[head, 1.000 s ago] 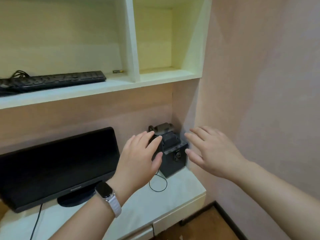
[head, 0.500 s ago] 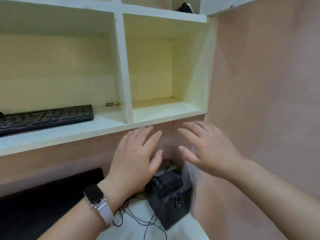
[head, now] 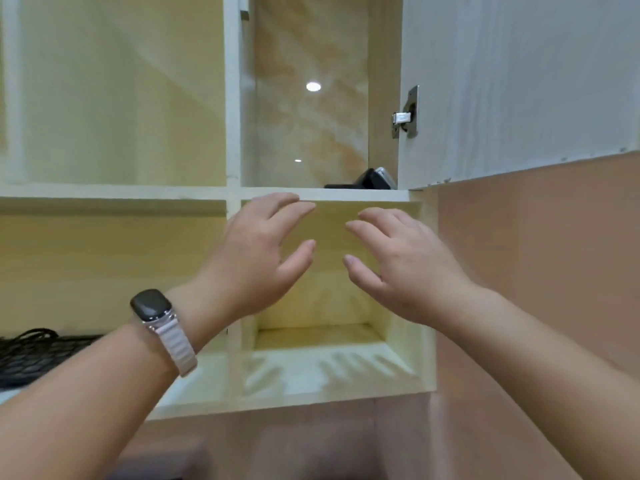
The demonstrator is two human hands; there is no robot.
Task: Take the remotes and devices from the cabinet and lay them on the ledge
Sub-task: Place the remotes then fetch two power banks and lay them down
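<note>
The open upper cabinet compartment (head: 311, 98) has a glossy marbled back. On its floor at the right lie dark devices (head: 372, 179), partly hidden behind the shelf edge (head: 322, 194). My left hand (head: 256, 258), with a watch on its wrist, is raised with fingers spread, its fingertips just below that shelf edge. My right hand (head: 405, 268) is up beside it, fingers apart, holding nothing. Both hands hover in front of the empty cubby (head: 322, 341) beneath the compartment.
The cabinet door (head: 519, 81) hangs open at the right on a metal hinge (head: 406, 116). A black keyboard with a coiled cable (head: 38, 355) lies on the lower shelf at the left. A pink wall (head: 536, 271) runs down the right side.
The view has tilted upward from the ledge with the monitor and black box to the upper cabinet. Both hands have risen, still empty and spread.
</note>
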